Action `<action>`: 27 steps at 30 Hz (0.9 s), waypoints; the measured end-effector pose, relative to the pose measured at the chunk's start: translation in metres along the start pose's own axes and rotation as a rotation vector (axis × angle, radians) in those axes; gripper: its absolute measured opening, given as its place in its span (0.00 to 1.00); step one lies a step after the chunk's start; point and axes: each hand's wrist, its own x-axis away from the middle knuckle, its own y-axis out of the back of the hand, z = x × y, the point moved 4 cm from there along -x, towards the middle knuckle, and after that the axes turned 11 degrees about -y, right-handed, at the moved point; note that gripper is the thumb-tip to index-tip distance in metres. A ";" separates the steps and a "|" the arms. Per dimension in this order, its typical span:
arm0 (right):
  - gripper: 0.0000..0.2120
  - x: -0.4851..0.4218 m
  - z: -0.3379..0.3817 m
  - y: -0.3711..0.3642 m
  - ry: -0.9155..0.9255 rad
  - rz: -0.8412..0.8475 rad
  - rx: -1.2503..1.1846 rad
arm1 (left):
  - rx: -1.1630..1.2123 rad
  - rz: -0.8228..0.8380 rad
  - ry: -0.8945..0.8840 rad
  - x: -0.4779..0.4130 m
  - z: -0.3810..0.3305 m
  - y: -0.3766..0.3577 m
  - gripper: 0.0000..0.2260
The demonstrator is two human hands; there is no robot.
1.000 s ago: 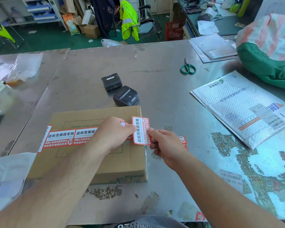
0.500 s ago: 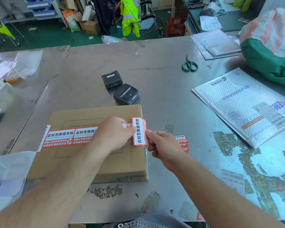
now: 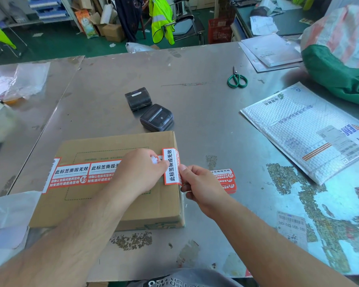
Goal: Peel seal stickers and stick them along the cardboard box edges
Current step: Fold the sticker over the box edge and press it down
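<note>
As my right hand point(image 3: 203, 187) pinches the seal sticker point(image 3: 171, 166) by one edge, left hand point(image 3: 139, 172) the other, I judge it limp, tacky

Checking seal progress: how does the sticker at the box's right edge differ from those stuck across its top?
The edge sticker has its text running vertically; the top stickers read horizontally. The edge sticker is held between the left hand and right hand; the top stickers lie flat on the cardboard box. Both are red-and-white with the same black print.
</note>
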 end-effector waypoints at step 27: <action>0.14 -0.006 -0.028 0.003 -0.085 0.217 -0.112 | -0.061 0.140 -0.146 0.005 0.005 0.006 0.20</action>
